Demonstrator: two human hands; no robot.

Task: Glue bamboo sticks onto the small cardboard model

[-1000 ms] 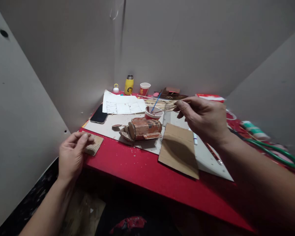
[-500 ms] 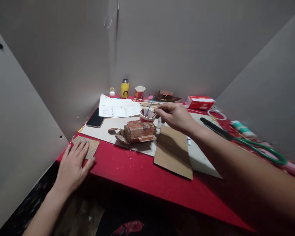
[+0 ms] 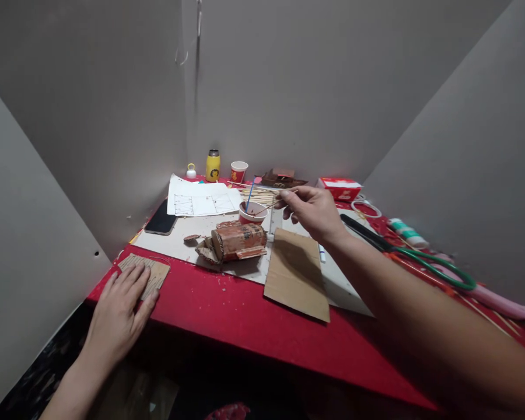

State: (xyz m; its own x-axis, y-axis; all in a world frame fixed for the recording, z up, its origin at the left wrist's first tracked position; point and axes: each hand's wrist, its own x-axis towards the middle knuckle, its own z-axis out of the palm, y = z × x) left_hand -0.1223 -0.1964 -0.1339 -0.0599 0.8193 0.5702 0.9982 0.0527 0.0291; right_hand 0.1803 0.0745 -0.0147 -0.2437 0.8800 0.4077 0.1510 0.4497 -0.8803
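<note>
My left hand (image 3: 120, 309) lies with fingers spread on a small piece of corrugated cardboard (image 3: 158, 276) at the table's left front edge. A thin stick (image 3: 269, 206) is pinched between the fingertips of my right hand (image 3: 312, 210). The stick's far end reaches into a paper cup (image 3: 254, 217) with reddish-brown paint inside, where a blue stick (image 3: 249, 195) also leans. In front of the cup lies a cardboard model (image 3: 240, 240), partly painted reddish-brown. A flat cardboard sheet (image 3: 295, 280) rests below my right forearm.
Behind are a drawing sheet (image 3: 205, 199), a phone (image 3: 161, 219), a yellow bottle (image 3: 213, 166), a second paper cup (image 3: 239, 171), loose sticks (image 3: 258, 195) and a small model boat (image 3: 284, 177). On the right lie a red box (image 3: 340, 189) and a green-handled tool (image 3: 437, 267). Grey panels enclose the table.
My right hand has moved to the right, away from the paint cup, so more of the stick shows. My left hand stays on the cardboard piece. The view has shifted slightly.
</note>
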